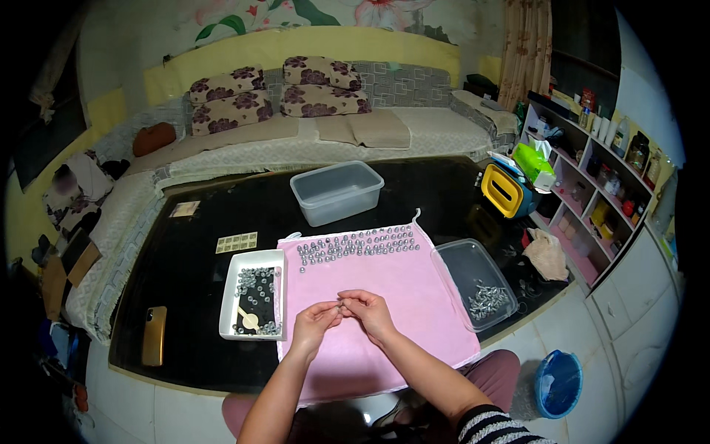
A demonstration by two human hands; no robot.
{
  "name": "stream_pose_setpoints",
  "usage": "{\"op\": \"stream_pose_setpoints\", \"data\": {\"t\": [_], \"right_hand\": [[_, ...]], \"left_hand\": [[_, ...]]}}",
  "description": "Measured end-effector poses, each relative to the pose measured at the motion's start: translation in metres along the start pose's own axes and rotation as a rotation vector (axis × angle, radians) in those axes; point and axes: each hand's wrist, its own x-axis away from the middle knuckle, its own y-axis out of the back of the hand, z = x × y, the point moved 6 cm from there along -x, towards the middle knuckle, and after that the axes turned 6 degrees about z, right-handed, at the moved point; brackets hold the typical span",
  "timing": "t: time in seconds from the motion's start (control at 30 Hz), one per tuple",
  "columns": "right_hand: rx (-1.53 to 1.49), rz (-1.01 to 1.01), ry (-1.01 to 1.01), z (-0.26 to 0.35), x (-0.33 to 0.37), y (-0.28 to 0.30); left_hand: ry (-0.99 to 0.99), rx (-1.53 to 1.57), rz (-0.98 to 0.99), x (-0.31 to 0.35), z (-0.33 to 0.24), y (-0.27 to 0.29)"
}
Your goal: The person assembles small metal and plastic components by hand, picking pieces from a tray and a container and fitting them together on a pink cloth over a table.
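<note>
Though tiny, pc [341,304] btwn hands [314,325] [369,313]

Black table [207,355] (glossy), pink cloth [421,311] bearing silvery parts [359,243], gold phone [154,337]

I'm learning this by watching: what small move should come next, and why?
Probably set the small piece, pinched by the left hand and right hand, beside the lone silvery piece on the pink cloth: that row seems to hold just one, while the rows beyond it run longer.
</note>
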Motion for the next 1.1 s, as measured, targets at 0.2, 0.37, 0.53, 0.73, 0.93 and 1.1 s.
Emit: {"op": "stream_pose_setpoints", "data": {"t": [0.2,0.37,0.53,0.73,0.93,1.1], "right_hand": [[0.128,0.030,-0.006,-0.0032,-0.0024,0.0026],[0.117,0.089,-0.003,-0.0001,-0.0017,-0.0023],[0.062,0.109,-0.002,-0.0025,-0.0027,-0.0036],[0.110,0.102,0.000,0.0000,-0.0025,-0.0033],[0.077,0.145,0.012,-0.0026,-0.0034,-0.0052],[0.109,0.147,-0.015,-0.0034,-0.0048,-0.0058]], "left_hand": [[-0.041,-0.021,-0.038,0.0043,-0.0041,-0.0014],[-0.046,-0.010,-0.079,0.0051,-0.0031,0.0034],[-0.096,-0.003,-0.104,0.0054,-0.0062,0.0021],[-0.135,-0.001,-0.136,0.0047,-0.0069,0.0033],[-0.150,-0.027,-0.158,0.0049,-0.0060,0.0020],[-0.170,-0.057,-0.167,0.0058,-0.0065,0.0014]]}}
